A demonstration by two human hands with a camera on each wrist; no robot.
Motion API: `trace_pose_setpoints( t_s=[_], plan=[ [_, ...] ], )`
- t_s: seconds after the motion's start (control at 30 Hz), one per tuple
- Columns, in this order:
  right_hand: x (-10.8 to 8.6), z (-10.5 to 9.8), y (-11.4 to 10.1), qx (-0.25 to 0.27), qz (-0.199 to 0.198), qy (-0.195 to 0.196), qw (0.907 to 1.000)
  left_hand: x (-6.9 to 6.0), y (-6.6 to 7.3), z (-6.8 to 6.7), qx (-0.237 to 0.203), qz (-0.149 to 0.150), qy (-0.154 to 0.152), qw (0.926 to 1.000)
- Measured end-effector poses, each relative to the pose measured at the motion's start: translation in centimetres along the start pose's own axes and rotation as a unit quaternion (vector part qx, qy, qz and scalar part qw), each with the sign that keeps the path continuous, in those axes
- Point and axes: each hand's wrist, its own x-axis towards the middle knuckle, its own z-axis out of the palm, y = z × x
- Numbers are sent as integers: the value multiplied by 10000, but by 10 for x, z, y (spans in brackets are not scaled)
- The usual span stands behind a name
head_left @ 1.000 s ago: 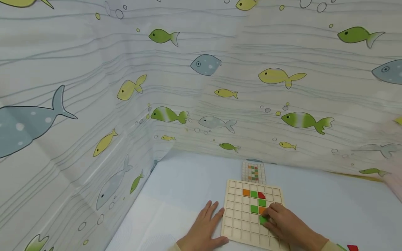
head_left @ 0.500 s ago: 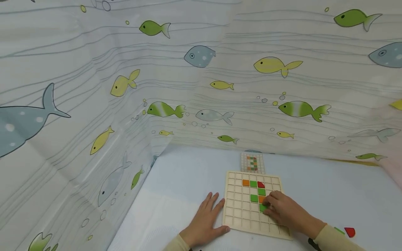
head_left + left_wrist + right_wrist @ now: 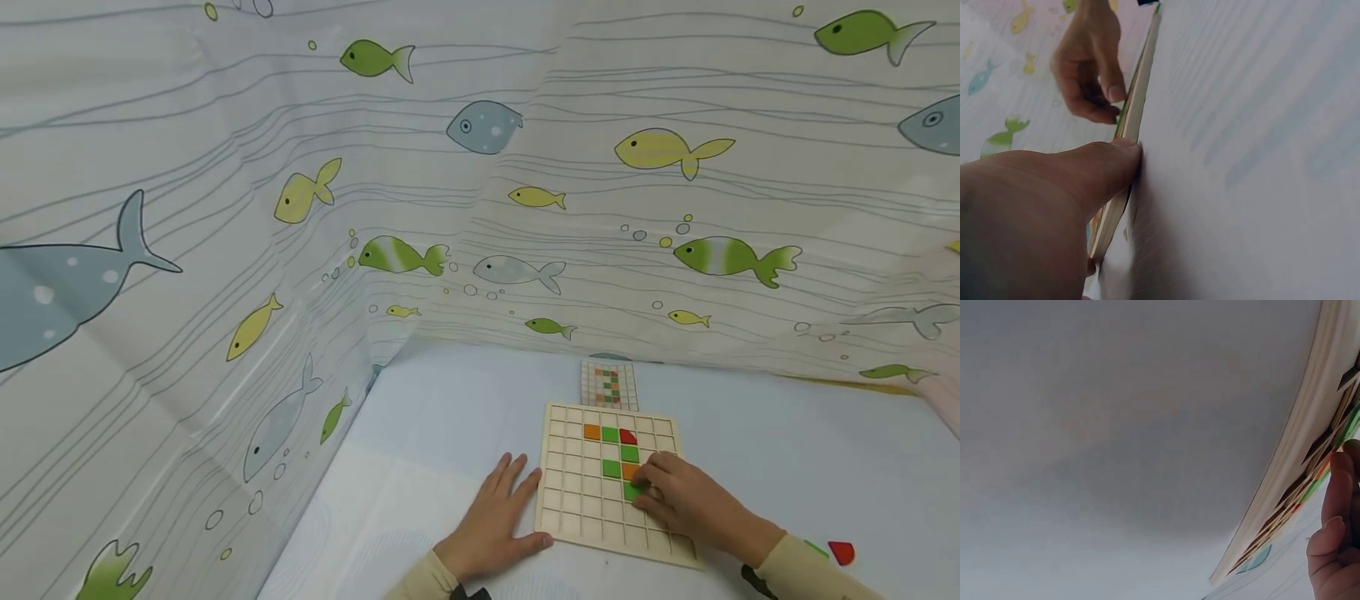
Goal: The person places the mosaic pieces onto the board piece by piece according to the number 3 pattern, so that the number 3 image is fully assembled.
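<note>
A light wooden grid board lies on the table. In it are orange, green and red tiles, among them an orange tile and a red tile. My right hand reaches over the board's right side, thumb and fingers pinching a green tile just below another orange one; the fingertips cover part of it. My left hand lies spread along the board's left edge, its thumb against the corner in the left wrist view. The right wrist view has the right fingers at the board's tiles.
Behind the board is a small printed card with a coloured grid pattern. Loose at the front right, beside the right sleeve, lie a red piece and a partly hidden green piece. A fish-patterned curtain surrounds the table.
The head view has shifted, so board and hands appear higher in the picture. Against the board, both hands keep nearly the same places, with the right fingers still at the green tile.
</note>
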Motion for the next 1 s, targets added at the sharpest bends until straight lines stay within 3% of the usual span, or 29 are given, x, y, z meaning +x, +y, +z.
trace_pose_setpoints(
  t_s=[0.2,0.37,0.57,0.7,0.87,1.0],
  plan=[
    [-3,-10,1,-209,189,50,9996,0,0,0,-45,-46,-37,10000],
    [-12,-26,9,-467,651,-130,9967,0,0,1,-74,-66,-42,9999],
    [-32,-50,27,-841,879,7,9926,2,-1,1,-38,-92,-66,9999],
    [-51,-69,39,-922,1157,-162,9889,3,0,1,-27,-112,-89,9999],
    [-80,-88,50,-1024,1899,-750,9736,4,1,1,-70,-100,-88,9999],
    [-101,-96,57,-973,2576,-1420,9508,3,1,0,-35,-113,-97,9999]
  ],
)
